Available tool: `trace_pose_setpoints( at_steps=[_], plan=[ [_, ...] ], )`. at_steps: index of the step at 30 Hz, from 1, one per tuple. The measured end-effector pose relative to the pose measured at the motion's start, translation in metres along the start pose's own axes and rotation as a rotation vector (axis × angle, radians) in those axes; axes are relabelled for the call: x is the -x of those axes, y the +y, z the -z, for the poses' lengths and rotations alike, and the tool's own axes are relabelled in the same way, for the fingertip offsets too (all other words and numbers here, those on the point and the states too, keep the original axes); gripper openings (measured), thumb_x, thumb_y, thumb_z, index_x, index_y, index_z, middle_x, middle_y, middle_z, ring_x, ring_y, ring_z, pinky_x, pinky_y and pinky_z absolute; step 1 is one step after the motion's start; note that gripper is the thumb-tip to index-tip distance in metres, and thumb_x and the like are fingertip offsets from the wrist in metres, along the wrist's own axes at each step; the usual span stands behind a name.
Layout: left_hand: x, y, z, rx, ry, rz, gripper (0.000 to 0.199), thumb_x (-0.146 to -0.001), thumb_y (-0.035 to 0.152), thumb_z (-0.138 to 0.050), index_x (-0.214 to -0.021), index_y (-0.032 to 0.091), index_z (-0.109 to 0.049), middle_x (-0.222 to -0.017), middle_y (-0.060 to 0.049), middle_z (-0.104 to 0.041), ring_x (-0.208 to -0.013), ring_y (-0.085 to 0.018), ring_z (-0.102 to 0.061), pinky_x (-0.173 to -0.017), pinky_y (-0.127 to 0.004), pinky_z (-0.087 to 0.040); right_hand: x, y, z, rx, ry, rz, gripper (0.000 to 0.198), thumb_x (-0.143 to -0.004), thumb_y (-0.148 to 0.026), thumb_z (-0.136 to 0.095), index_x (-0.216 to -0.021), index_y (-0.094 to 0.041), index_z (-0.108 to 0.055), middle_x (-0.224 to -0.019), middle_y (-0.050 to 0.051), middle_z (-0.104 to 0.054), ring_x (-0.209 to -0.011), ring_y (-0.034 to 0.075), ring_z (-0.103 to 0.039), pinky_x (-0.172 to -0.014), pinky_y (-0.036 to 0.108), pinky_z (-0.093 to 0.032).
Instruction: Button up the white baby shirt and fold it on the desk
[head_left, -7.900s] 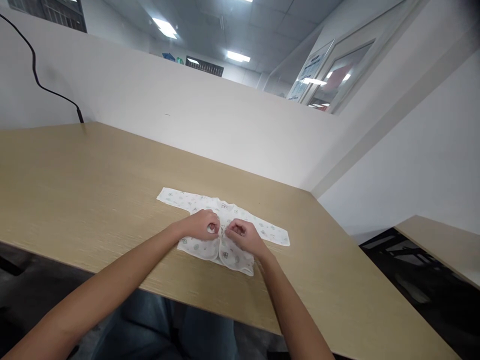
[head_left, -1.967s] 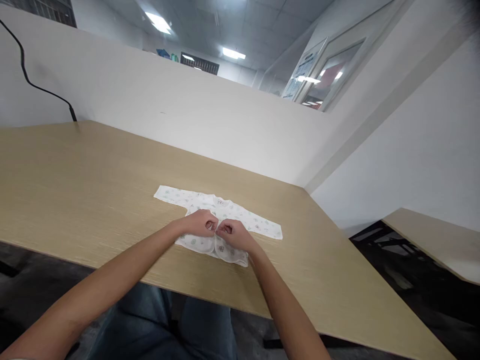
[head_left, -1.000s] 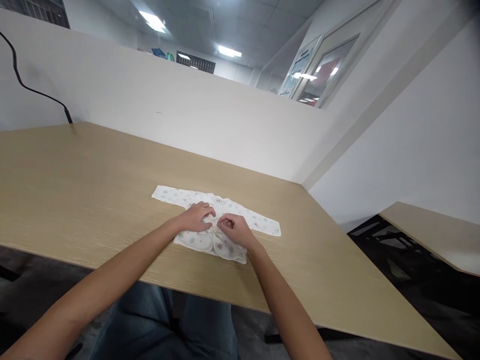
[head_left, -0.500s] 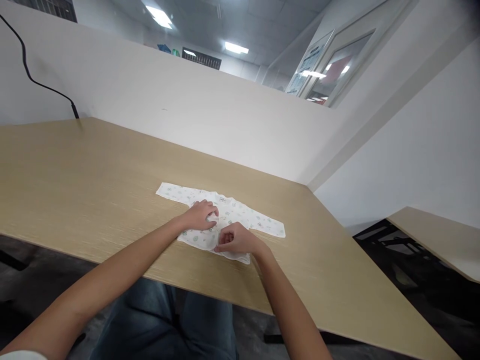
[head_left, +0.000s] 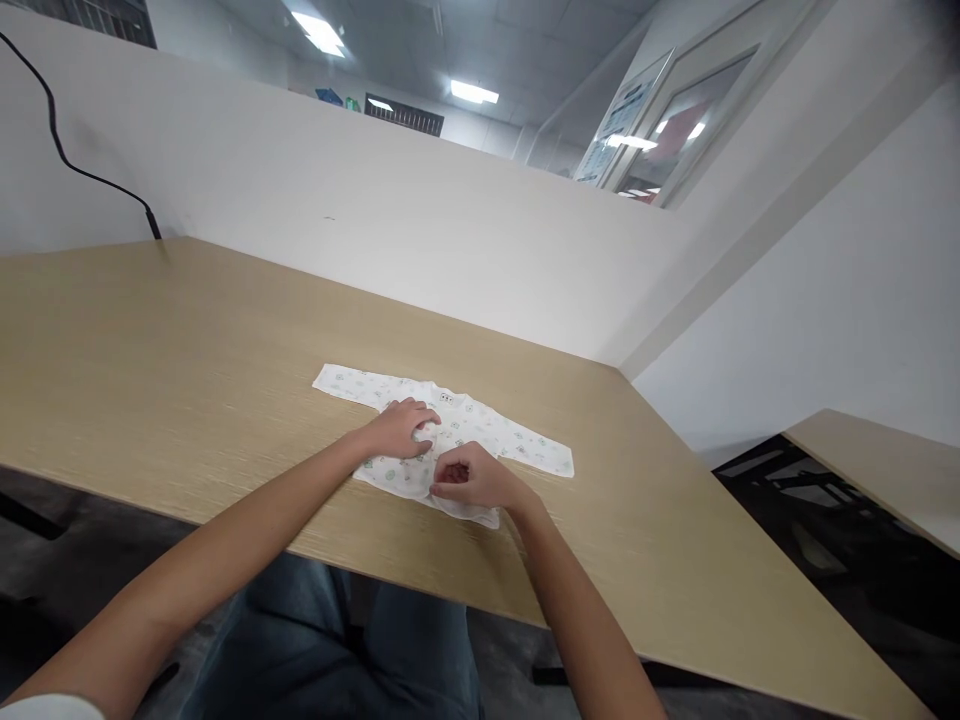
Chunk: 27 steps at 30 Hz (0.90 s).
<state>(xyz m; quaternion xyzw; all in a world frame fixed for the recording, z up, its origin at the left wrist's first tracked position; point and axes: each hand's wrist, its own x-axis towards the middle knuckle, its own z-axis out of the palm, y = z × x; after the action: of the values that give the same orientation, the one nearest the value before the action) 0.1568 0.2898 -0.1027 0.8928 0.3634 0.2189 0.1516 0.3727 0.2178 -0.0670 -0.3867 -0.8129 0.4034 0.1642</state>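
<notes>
Directly under both hands, spread flat on the table (head_left: 225,340): a white printed shirt (head_left: 459,425), long axis from sleeve tip to sleeve tip, crosswise to the person and sloping down toward the right of the view. Neckline on the far side, hem on the near side, toward the table's front edge. Nearer to the hem: the right hand (head_left: 476,476), curled, with thumb and forefinger tips close together at the lower front, near its middle. Farther up and to the left: the left hand (head_left: 403,430), laid on the body of the shirt near one armpit, with a moderately wide gap between thumb and fingers and pale cloth in that gap.

Hard to make out: any pinch of cloth at the right fingertips (cannot tell from here, with the palm in shadow). Hidden: some of the shirt's front under the left fingers, and much of the lower body behind the right hand. Too small to read: dark marks on the label (head_left: 446,398) at the neck. Cut off by the frame: both arms, toward the shoulders, and the table's left end
</notes>
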Motion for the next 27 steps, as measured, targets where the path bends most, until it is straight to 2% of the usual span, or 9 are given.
trace_pose_setpoints(
  at_steps=[3,5,8,11,13,16,19,23,27],
  plan=[
    [0.000,0.003,0.000,-0.002,0.012,0.032,0.034,-0.089,0.036,-0.058,-0.120,0.025,-0.067,-0.112,-0.007,-0.069,-0.114,-0.030,-0.057,-0.099,-0.043,-0.039,-0.002,0.007,0.002,0.023,0.102,0.027,0.028,-0.088,-0.041,-0.064,-0.072,-0.017,-0.065,-0.063,-0.003,-0.053,-0.060,0.011,-0.043,-0.058,0.025,-0.034],
    [0.000,0.006,-0.001,-0.006,0.037,0.076,0.032,-0.093,0.041,-0.055,-0.117,0.025,-0.068,-0.104,-0.006,-0.069,-0.110,-0.029,-0.058,-0.098,-0.045,-0.038,-0.004,0.013,0.003,0.043,0.206,0.023,0.029,-0.091,-0.040,-0.060,-0.073,-0.018,-0.064,-0.063,-0.003,-0.052,-0.061,0.011,-0.041,-0.058,0.025,-0.032],
    [-0.001,0.011,-0.006,-0.031,0.090,0.135,0.036,-0.091,0.050,-0.059,-0.114,0.025,-0.068,-0.096,-0.006,-0.069,-0.106,-0.029,-0.059,-0.096,-0.046,-0.038,-0.010,0.022,0.003,0.105,0.353,0.023,0.024,-0.092,-0.037,-0.058,-0.079,-0.019,-0.067,-0.069,-0.001,-0.058,-0.064,0.013,-0.046,-0.062,0.026,-0.037],
    [-0.003,0.011,-0.009,-0.064,0.136,0.149,0.042,-0.085,0.055,-0.068,-0.113,0.024,-0.067,-0.109,-0.008,-0.070,-0.113,-0.032,-0.057,-0.100,-0.049,-0.036,-0.013,0.031,0.006,0.224,0.474,0.070,0.018,-0.091,-0.034,-0.059,-0.086,-0.020,-0.070,-0.089,0.004,-0.069,-0.087,0.020,-0.059,-0.083,0.033,-0.046],
    [-0.006,0.006,-0.006,-0.078,0.172,0.157,0.046,-0.083,0.057,-0.069,-0.114,0.024,-0.067,-0.118,-0.009,-0.067,-0.118,-0.033,-0.055,-0.103,-0.050,-0.035,-0.013,0.039,0.011,0.276,0.531,0.054,0.019,-0.091,-0.035,-0.060,-0.100,-0.022,-0.071,-0.108,0.007,-0.070,-0.110,0.025,-0.058,-0.102,0.040,-0.043],
    [-0.008,-0.011,0.003,-0.091,0.229,0.235,0.048,-0.087,0.060,-0.062,-0.120,0.025,-0.065,-0.125,-0.011,-0.064,-0.124,-0.033,-0.052,-0.107,-0.051,-0.033,-0.009,0.057,0.019,0.309,0.555,-0.089,0.039,-0.092,-0.040,-0.060,-0.128,-0.025,-0.063,-0.134,0.009,-0.060,-0.132,0.028,-0.047,-0.114,0.047,-0.035],
    [-0.004,-0.037,0.013,-0.134,0.214,0.364,0.049,-0.093,0.057,-0.053,-0.129,0.024,-0.062,-0.134,-0.013,-0.060,-0.129,-0.033,-0.050,-0.109,-0.051,-0.033,-0.004,0.080,0.027,0.374,0.562,-0.185,0.049,-0.093,-0.043,-0.057,-0.139,-0.026,-0.055,-0.144,0.010,-0.052,-0.139,0.028,-0.042,-0.118,0.048,-0.033],
    [0.010,-0.074,0.026,-0.227,0.139,0.424,0.053,-0.097,0.057,-0.044,-0.139,0.027,-0.055,-0.152,-0.013,-0.051,-0.141,-0.033,-0.041,-0.116,-0.054,-0.025,-0.004,0.109,0.041,0.500,0.678,-0.241,0.045,-0.094,-0.043,-0.054,-0.135,-0.024,-0.058,-0.142,0.010,-0.055,-0.137,0.028,-0.045,-0.117,0.048,-0.033],
    [0.020,-0.095,0.039,-0.253,0.105,0.471,0.052,-0.100,0.056,-0.035,-0.140,0.029,-0.054,-0.156,-0.009,-0.049,-0.145,-0.031,-0.038,-0.119,-0.055,-0.020,-0.005,0.130,0.060,0.520,0.767,-0.272,0.039,-0.094,-0.041,-0.050,-0.123,-0.020,-0.066,-0.129,0.010,-0.064,-0.126,0.027,-0.053,-0.112,0.044,-0.038]
  ],
)
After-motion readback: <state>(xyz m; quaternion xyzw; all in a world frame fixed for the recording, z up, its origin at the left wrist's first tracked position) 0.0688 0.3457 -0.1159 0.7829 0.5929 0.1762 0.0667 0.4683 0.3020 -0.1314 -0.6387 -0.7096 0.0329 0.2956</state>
